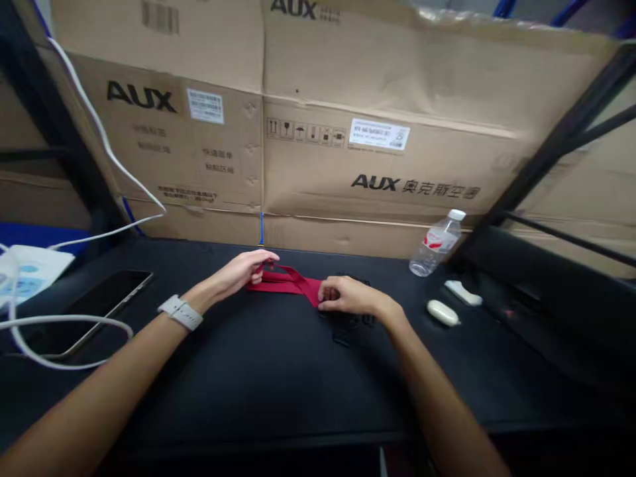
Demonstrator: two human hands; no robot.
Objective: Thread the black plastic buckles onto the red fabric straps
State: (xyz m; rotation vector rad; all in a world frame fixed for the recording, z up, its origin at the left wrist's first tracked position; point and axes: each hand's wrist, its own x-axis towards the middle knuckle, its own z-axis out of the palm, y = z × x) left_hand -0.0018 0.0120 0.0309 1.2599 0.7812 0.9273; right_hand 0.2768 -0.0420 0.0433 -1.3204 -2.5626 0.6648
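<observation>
A red cloth strip point(285, 283) lies on the black tabletop, with one part of it lifted and crossing over the rest. My left hand point(247, 270), with a pale watch point(180, 312) on the wrist, pinches the strip's left end between curled fingers. At the strip's right end, my right hand point(344, 294) has its fingers closed on the cloth. Small black pieces point(342, 338), too dark to make out, lie beside and partly beneath my right hand.
Cardboard boxes point(318, 172) stand behind the tabletop point(268, 391). To the right are a plastic bottle point(437, 244), a cream oval object point(443, 313) and a white piece point(463, 293). A phone point(106, 298), white cable point(104, 142) and printed paper point(30, 271) are at left.
</observation>
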